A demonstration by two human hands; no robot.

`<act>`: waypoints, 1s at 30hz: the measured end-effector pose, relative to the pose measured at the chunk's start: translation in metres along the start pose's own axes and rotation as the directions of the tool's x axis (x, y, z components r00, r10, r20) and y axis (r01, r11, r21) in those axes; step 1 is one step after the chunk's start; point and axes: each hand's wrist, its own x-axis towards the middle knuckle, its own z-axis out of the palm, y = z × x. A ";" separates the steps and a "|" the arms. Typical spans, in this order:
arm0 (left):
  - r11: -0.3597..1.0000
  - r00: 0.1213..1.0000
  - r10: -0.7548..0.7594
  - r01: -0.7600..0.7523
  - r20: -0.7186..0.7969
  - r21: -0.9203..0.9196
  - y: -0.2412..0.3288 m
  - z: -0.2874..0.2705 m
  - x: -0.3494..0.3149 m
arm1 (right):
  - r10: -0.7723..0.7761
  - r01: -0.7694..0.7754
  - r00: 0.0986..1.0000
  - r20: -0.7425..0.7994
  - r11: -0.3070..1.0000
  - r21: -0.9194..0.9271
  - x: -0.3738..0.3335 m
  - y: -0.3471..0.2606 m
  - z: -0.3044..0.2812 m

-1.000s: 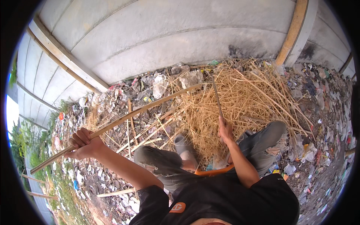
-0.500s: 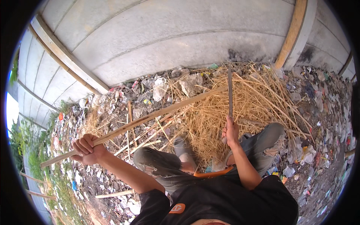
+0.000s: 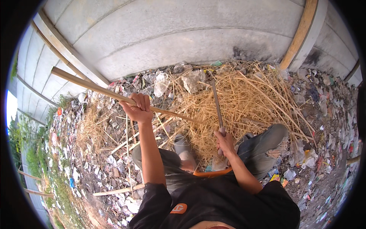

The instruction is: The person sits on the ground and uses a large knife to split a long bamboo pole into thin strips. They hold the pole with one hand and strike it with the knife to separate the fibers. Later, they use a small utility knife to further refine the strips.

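My left hand (image 3: 138,108) is closed around a long bamboo strip (image 3: 87,84) near its middle. The strip slants from the upper left down to the right, its lower end over a heap of straw-coloured shavings (image 3: 251,101). In my right hand (image 3: 225,144) is the handle of a machete (image 3: 217,101), its long dark blade pointing up and tilted a little left. The blade stands apart from the strip's lower end, to the right of it. Both hands are above my bent legs, with the shavings between and beyond my knees.
A grey concrete panel wall (image 3: 183,45) rises behind the heap, with an upright post (image 3: 301,34) at its right. Scattered litter covers the ground. Pale stone-like lumps (image 3: 193,81) lie by the wall. Another wooden strip (image 3: 118,190) lies at my left, near green plants (image 3: 34,156).
My left hand has moved up and right, and the strip's slope has reversed: its left end is raised, its right end lowered. My right hand has shifted slightly left and down, tilting the machete left.
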 end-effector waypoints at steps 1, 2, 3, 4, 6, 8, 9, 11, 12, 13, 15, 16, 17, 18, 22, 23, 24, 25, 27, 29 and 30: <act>0.999 0.999 -0.035 0.036 -0.011 0.030 -0.021 -0.003 -0.001 | 0.029 -0.030 0.998 0.056 1.000 0.004 0.002 0.011 -0.002; 0.994 0.998 -0.044 0.039 0.052 0.097 -0.036 -0.003 -0.005 | 0.034 -0.034 0.993 0.115 0.999 -0.001 -0.001 0.013 -0.001; 0.989 0.999 -0.037 0.031 0.040 0.146 -0.050 -0.004 -0.006 | 0.040 -0.040 0.984 0.176 0.999 -0.006 -0.007 0.014 0.004; 0.982 0.999 -0.035 0.028 0.033 0.189 -0.061 0.000 -0.005 | 0.044 -0.043 0.973 0.228 0.999 -0.009 -0.012 0.012 0.008; 0.983 0.994 -0.101 0.095 0.031 0.155 -0.069 0.008 0.002 | 0.055 -0.029 0.951 0.303 0.996 -0.089 -0.023 0.012 0.013; 0.982 0.992 -0.129 0.128 0.002 0.136 -0.078 0.016 0.006 | 0.063 -0.020 0.911 0.407 0.994 -0.109 -0.031 0.018 0.017; 0.983 0.992 -0.124 0.127 -0.028 0.135 -0.081 0.021 0.009 | 0.141 -0.114 0.916 0.376 0.989 -0.095 -0.035 0.020 0.024; 0.974 0.979 -0.061 0.101 -0.196 0.202 -0.091 0.032 0.010 | 0.190 -0.165 0.924 0.333 0.981 -0.103 -0.032 0.017 0.030; 0.971 0.976 -0.048 0.095 -0.211 0.219 -0.091 0.037 0.012 | 0.216 -0.192 0.926 0.310 0.975 -0.108 -0.032 0.010 0.032; 0.968 0.973 -0.036 0.090 -0.227 0.234 -0.093 0.039 0.015 | 0.203 -0.193 0.934 0.295 0.979 -0.064 -0.026 -0.010 0.034; 0.957 0.969 0.018 0.055 -0.248 0.285 -0.097 0.039 0.022 | 0.045 -0.045 0.954 0.297 0.999 -0.007 -0.015 -0.067 0.039; 0.957 0.968 0.030 0.044 -0.247 0.287 -0.102 0.039 0.026 | -0.104 0.105 0.948 0.301 0.994 0.011 -0.013 -0.097 0.040; 0.954 0.966 0.045 0.034 -0.253 0.298 -0.107 0.034 0.028 | -0.256 0.231 0.920 0.296 0.966 0.117 -0.017 -0.138 0.044; 0.951 0.964 0.060 0.023 -0.259 0.307 -0.110 0.031 0.029 | -0.402 0.350 0.873 0.275 0.911 0.219 -0.026 -0.178 0.048; 0.940 0.961 0.092 0.002 -0.260 0.340 -0.119 0.037 0.029 | -0.729 0.615 0.685 -0.002 0.577 0.538 -0.040 -0.208 0.063; 0.939 0.966 0.094 -0.006 -0.240 0.344 -0.119 0.036 0.027 | -0.775 0.670 0.624 -0.097 0.468 0.576 -0.043 -0.192 0.072; 0.946 0.966 0.088 -0.005 -0.243 0.324 -0.124 0.041 0.026 | -0.780 0.734 0.613 -0.123 0.504 0.456 -0.034 -0.144 0.074; 0.952 0.966 0.084 -0.005 -0.244 0.307 -0.128 0.046 0.026 | -0.665 0.632 0.746 0.035 0.724 0.276 -0.024 -0.074 0.060; 0.906 0.962 0.111 0.005 -0.249 0.422 -0.129 0.049 0.024 | 0.261 -0.198 0.917 0.301 0.954 -0.225 -0.019 -0.003 0.034; 0.933 0.957 0.072 0.035 -0.281 0.359 -0.118 0.037 0.010 | 0.285 -0.270 0.939 0.193 0.958 -0.099 -0.022 0.005 0.024; 0.943 0.953 0.078 0.025 -0.291 0.333 -0.109 0.032 0.014 | 0.286 -0.283 0.945 0.160 0.958 -0.038 -0.021 -0.021 0.029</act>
